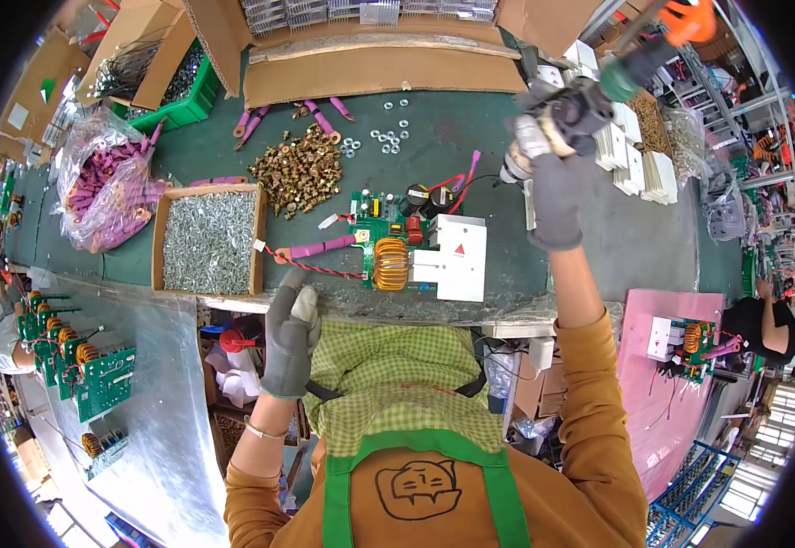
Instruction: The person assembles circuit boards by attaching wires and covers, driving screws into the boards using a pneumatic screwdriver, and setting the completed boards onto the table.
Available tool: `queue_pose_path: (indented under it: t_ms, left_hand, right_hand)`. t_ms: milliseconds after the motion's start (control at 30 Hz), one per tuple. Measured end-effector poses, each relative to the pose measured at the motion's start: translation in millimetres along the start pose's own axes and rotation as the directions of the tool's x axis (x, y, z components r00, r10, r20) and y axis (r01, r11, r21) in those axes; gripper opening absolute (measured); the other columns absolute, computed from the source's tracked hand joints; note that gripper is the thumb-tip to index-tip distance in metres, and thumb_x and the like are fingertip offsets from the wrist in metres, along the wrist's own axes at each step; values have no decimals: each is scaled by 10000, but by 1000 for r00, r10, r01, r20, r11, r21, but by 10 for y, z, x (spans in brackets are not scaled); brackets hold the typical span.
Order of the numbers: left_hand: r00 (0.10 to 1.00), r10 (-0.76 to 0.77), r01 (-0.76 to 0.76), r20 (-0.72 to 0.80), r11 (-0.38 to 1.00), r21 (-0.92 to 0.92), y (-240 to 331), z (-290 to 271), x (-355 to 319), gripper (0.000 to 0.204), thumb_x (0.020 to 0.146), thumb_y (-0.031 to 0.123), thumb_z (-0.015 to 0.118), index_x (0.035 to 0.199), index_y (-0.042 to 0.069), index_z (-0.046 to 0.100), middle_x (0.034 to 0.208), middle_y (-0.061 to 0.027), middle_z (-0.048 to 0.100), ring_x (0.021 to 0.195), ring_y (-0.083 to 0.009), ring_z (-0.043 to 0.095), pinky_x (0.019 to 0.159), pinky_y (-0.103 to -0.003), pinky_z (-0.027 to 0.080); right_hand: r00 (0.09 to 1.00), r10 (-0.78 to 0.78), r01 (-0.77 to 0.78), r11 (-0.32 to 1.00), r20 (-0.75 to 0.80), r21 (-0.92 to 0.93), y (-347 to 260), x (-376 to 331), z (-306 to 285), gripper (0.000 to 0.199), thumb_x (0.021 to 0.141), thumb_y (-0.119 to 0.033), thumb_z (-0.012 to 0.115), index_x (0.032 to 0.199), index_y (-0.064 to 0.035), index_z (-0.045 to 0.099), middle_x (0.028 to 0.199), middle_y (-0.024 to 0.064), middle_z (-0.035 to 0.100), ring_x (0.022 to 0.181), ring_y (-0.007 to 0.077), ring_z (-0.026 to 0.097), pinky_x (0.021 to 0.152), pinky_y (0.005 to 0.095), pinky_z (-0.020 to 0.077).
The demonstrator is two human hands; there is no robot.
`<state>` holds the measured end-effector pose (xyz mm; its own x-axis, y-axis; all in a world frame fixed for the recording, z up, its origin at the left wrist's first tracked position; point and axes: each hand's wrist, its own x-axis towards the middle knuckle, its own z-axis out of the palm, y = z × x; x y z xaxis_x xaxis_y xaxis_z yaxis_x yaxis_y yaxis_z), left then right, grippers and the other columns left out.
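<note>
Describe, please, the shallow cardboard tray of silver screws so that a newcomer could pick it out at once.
Start at the dark green workbench and look to its near left edge, just left of the green circuit board. There lies a shallow cardboard tray, above the gloved left hand. Unlike the loose brass-coloured pile of hardware behind it, its contents are silver-grey and boxed in.

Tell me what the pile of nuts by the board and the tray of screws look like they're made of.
Nuts: likely brass or yellow-plated steel, judging by their shiny golden colour. Screws: apparently bright zinc-plated or plain steel, since they look silvery grey and glinting. Their tray: brown cardboard with a matte finish and raw edges.
</note>
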<state>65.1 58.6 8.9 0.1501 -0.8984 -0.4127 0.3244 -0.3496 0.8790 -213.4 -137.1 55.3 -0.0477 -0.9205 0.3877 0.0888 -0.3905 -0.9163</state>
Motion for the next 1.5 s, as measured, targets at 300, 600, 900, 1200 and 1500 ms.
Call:
queue_pose_path:
  t_ms: [300,600,900,1200,1500]
  left_hand:
    - [950,310,-313,44,928,203,378,670,-43,757,916,370,594,1496,4,275,749,70,414,637,-17,349,533,-184,264]
    - [819,441,-545,368,797,259,483,1131,-60,710,904,354,594,1452,-36,366,1237,-100,556,1023,-147,532,924,-286,416]
    - [716,537,-678,447,686,263,573,1230,-16,471,902,279,609,1265,-20,596,790,49,474,702,-56,376,663,-214,334]
    - [852,217,-429,477,811,398,369,1100,155,409,913,258,621,1208,-25,619,1133,-92,651,1007,-138,567,881,-291,445]
    - [856,235,-442,461,796,414,-3,782,430,380,924,245,611,1188,-28,616,1085,-73,646,943,-137,552,853,-293,444]
  right_hand:
    - [844,-388,535,661,370,-527,-774,-287,64,389,785,-137,735,1110,-30,548,1059,113,628,799,255,621,741,361,515]
    - [803,70,454,571,592,-684,-758,-596,169,292,790,-258,660,1027,-99,602,673,76,627,627,313,640,554,435,487]
    - [990,-144,131,861,12,-491,-1262,-923,-818,216,774,-260,765,853,-67,706,860,81,714,759,250,694,695,323,549]
    - [925,-267,-336,-246,-270,-909,-2021,-1494,-1858,249,849,-331,702,874,-83,693,644,90,645,537,252,626,501,348,460]
    - [709,-351,-700,-459,-612,-547,-1906,-1919,-3310,376,886,-476,580,920,-107,646,685,141,653,665,344,658,572,453,498]
